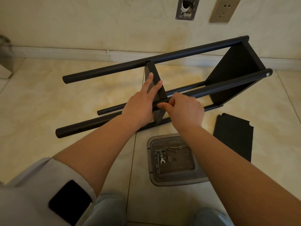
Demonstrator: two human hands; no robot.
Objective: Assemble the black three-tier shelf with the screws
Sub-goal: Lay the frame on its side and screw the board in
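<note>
Shelf frame (pixel 162 57) lies sideways on tiled floor (pixel 40 98), poles running left-right along the wall (pixel 97 22).
Left hand (pixel 140 103) flat against middle panel (pixel 156 82), fingers extended; right hand (pixel 185 110) pinching at near pole (pixel 228 82).

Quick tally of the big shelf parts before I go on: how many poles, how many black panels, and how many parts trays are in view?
Poles: 4 (far, near, upper right, thin lower)
Black panels: 3 (end one, middle one, loose one on the floor)
Parts trays: 1
Total: 8
</note>
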